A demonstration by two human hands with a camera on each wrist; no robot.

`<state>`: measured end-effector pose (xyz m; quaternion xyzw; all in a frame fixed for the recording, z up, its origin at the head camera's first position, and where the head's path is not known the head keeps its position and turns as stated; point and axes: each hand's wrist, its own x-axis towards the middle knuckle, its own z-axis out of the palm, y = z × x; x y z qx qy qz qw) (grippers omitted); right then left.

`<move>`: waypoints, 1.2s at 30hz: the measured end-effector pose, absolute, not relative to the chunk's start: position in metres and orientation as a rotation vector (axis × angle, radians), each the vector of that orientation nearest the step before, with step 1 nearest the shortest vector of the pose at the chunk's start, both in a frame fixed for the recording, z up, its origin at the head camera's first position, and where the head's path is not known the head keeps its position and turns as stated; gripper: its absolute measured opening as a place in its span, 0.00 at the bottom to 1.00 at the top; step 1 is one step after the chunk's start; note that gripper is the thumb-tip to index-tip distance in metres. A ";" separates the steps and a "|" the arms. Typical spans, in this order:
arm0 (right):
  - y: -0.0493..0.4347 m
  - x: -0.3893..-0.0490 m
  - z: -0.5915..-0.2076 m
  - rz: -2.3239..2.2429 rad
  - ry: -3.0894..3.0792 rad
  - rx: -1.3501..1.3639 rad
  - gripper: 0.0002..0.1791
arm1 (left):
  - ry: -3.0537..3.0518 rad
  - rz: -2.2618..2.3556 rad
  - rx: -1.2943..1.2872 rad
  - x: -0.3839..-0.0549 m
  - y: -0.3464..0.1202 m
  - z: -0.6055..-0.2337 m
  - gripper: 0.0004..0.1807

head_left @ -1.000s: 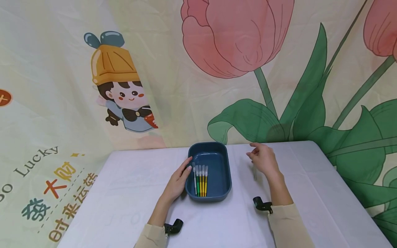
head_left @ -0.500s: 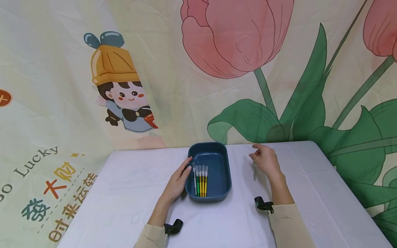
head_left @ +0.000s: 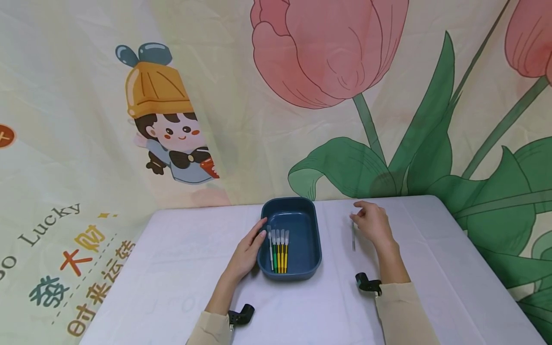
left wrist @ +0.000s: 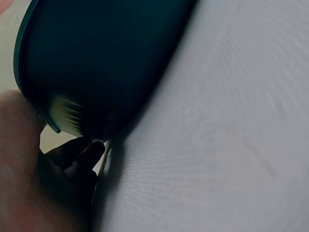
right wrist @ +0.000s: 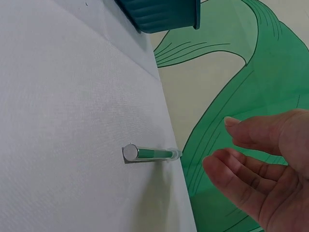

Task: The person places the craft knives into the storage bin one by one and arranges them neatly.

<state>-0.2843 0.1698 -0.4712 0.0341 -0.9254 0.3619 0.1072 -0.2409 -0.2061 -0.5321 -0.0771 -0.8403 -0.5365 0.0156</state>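
A dark blue tray (head_left: 298, 225) stands on the white table. My left hand (head_left: 246, 254) grips its left rim, thumb over the edge and the other fingers outside, against the wall (left wrist: 106, 58). Several slim sticks (head_left: 280, 254) with clear caps, yellow, green and pale, lie side by side in it. To the right of the tray a thin, pale stick (head_left: 353, 239) lies on the cloth. Close up, it is a see-through tube (right wrist: 152, 153) showing green inside. My right hand (head_left: 373, 224) hovers beside its far end, with a gap between thumb and fingers (right wrist: 241, 183) and nothing held.
White cloth covers the table (head_left: 189, 268), and its far edge meets a printed backdrop (head_left: 241, 143) with tulips and a cartoon figure. A black wrist camera (head_left: 241, 315) is strapped to the left wrist, another camera (head_left: 366, 282) to the right one.
My right hand has shifted slightly right and towards me, so more of the pale stick shows beside it. The left hand and the tray have stayed put.
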 end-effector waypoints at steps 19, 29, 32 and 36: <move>0.173 -0.289 -0.485 1.058 -2.850 0.121 0.22 | -2.620 -1.672 -0.236 -0.241 -0.205 -0.531 0.29; 0.170 -0.290 -0.492 1.046 -2.861 0.129 0.21 | -2.638 -1.668 -0.212 -0.240 -0.205 -0.530 0.32; 0.169 -0.291 -0.493 1.049 -2.868 0.133 0.21 | -2.631 -1.674 -0.221 -0.240 -0.205 -0.530 0.31; 0.167 -0.291 -0.494 1.059 -2.879 0.122 0.22 | -2.626 -1.679 -0.227 -0.240 -0.206 -0.529 0.31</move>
